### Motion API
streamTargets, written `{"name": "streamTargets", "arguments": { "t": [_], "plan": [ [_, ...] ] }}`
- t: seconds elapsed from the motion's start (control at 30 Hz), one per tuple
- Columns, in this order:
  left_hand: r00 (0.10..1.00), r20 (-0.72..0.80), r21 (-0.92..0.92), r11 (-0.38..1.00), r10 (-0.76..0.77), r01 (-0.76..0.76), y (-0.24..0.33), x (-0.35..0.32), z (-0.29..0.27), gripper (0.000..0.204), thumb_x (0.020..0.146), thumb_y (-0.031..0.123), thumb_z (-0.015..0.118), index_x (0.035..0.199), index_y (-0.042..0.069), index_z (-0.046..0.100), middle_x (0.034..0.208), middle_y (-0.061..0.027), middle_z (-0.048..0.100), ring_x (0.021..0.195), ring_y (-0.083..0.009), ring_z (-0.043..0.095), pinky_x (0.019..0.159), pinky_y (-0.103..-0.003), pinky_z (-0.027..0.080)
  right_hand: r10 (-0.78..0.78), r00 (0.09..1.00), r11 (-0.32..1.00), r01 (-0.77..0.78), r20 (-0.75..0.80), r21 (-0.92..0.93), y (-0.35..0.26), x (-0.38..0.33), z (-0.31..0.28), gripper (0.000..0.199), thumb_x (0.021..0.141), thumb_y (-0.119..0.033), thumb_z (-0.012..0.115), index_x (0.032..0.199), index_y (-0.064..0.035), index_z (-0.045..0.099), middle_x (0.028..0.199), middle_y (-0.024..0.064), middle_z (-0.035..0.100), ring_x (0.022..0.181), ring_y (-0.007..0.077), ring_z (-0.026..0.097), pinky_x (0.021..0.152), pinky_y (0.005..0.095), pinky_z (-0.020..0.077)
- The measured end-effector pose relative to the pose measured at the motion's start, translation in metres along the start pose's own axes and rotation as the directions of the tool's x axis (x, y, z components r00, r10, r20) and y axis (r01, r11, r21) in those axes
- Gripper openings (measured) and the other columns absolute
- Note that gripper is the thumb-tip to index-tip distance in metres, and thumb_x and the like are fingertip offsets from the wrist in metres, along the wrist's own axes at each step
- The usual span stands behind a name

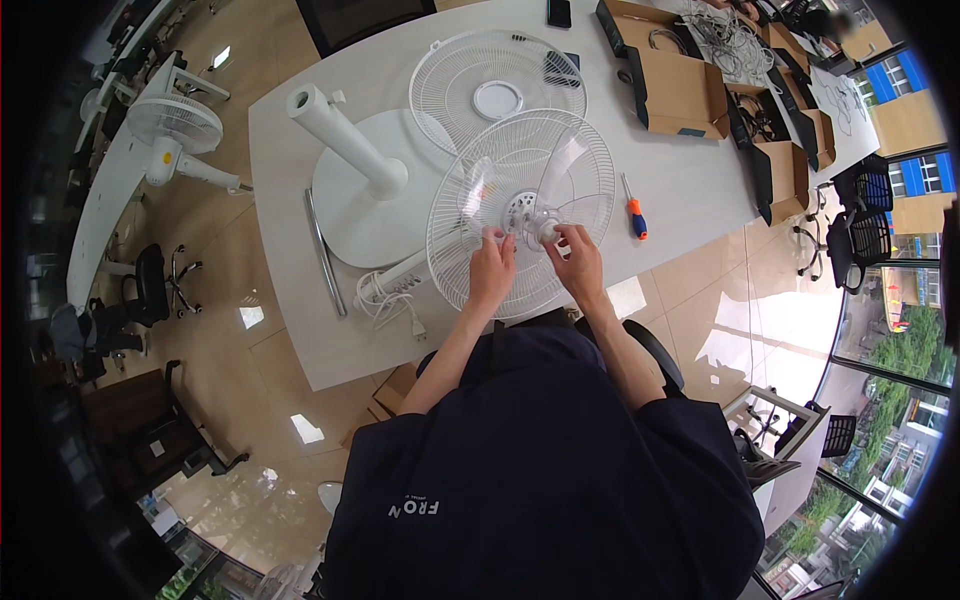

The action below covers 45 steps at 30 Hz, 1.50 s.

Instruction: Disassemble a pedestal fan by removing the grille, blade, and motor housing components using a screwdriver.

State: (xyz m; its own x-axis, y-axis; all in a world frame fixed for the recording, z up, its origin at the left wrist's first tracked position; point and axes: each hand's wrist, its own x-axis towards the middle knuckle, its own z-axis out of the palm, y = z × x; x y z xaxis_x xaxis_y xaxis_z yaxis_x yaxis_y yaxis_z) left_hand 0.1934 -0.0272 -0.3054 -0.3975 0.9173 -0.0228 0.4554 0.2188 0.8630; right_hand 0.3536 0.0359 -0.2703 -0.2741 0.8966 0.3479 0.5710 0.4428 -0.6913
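Note:
A white wire fan grille (597, 187) lies at the near edge of the table, in front of me. Inside its ring is a clear plastic fan blade (562, 165), standing partly upright over the perforated center plate. My right hand (577, 262) pinches the blade by its round hub, just right of the plate. My left hand (492, 270) is closed at the plate's lower left; what its fingertips hold is too small to make out. Farther back, a second white grille (440, 85) with a central ring rests flat, touching or overlapping the first.
To the left stands a white fan base (345, 215) with a tilted-looking pole (345, 140). Beside it lie a metal tube (325, 255) and a coiled power cord (392, 300). An orange-and-blue screwdriver (636, 215) sits at right. Open cardboard boxes (680, 95) and cables (735, 45) occupy the far right.

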Motion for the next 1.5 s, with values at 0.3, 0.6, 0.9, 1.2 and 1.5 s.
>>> {"name": "streamTargets", "arguments": {
  "t": [0.3, 0.6, 0.9, 1.2, 1.5],
  "plan": [
    [1.000, 0.006, -0.029, 1.000, 0.008, -0.008, -0.004, 0.001, 0.001, 0.023, 0.102, 0.024, 0.054, 0.109, 0.003, 0.046, 0.078, -0.0149, 0.073, 0.071, -0.0274, 0.074, 0.060, -0.038, 0.056, 0.037, 0.996, 0.999, -0.034, 0.077, -0.035, -0.004, 0.006, -0.004, 0.036, 0.083, -0.034, 0.078, 0.093, -0.0019, 0.065, 0.072, 0.0105, 0.067, 0.065, 0.0277, 0.067, 0.061, 0.0385, 0.0534],
    [1.000, 0.004, 0.007, 1.000, -0.005, 0.005, 0.000, 0.000, 0.000, 0.024, 0.102, 0.025, 0.054, 0.108, 0.003, 0.046, 0.078, -0.0148, 0.073, 0.070, -0.0269, 0.073, 0.060, -0.038, 0.056, 0.497, 0.860, 0.865, -0.481, 0.110, -0.144, 0.005, -0.005, 0.015, 0.031, 0.087, -0.032, 0.075, 0.087, -0.0016, 0.067, 0.066, 0.0118, 0.067, 0.061, 0.0267, 0.066, 0.060, 0.0386, 0.0514],
    [1.000, -0.011, 0.004, 1.000, -0.001, 0.001, 0.004, 0.002, -0.002, 0.024, 0.102, 0.025, 0.055, 0.108, 0.003, 0.047, 0.078, -0.0155, 0.073, 0.069, -0.0277, 0.073, 0.060, -0.039, 0.055, 0.092, 0.995, 0.990, -0.088, -0.030, 0.109, 0.010, -0.011, 0.014, 0.032, 0.086, -0.032, 0.075, 0.106, -0.0081, 0.067, 0.074, 0.0107, 0.068, 0.062, 0.0266, 0.066, 0.058, 0.0374, 0.0515],
    [0.999, -0.047, -0.084, 0.996, -0.005, 0.001, 0.002, 0.001, 0.001, 0.023, 0.099, 0.023, 0.057, 0.107, 0.004, 0.049, 0.072, -0.0193, 0.069, 0.068, -0.0414, 0.068, 0.059, -0.050, 0.051, 0.143, 0.989, 0.988, -0.145, -0.029, -0.052, -0.010, 0.006, -0.001, 0.033, 0.087, -0.036, 0.074, 0.094, -0.0044, 0.066, 0.073, 0.0121, 0.068, 0.067, 0.0301, 0.067, 0.059, 0.0410, 0.0519],
    [0.999, -0.038, 0.014, 1.000, -0.002, 0.003, -0.001, -0.002, 0.000, 0.024, 0.102, 0.025, 0.055, 0.108, 0.003, 0.047, 0.078, -0.0155, 0.073, 0.070, -0.0285, 0.074, 0.060, -0.039, 0.055, 0.483, 0.844, 0.857, -0.402, 0.234, -0.322, 0.001, 0.007, 0.000, 0.035, 0.084, -0.034, 0.078, 0.091, -0.0043, 0.060, 0.075, 0.0123, 0.065, 0.067, 0.0295, 0.066, 0.060, 0.0427, 0.0512]
  ]
}}
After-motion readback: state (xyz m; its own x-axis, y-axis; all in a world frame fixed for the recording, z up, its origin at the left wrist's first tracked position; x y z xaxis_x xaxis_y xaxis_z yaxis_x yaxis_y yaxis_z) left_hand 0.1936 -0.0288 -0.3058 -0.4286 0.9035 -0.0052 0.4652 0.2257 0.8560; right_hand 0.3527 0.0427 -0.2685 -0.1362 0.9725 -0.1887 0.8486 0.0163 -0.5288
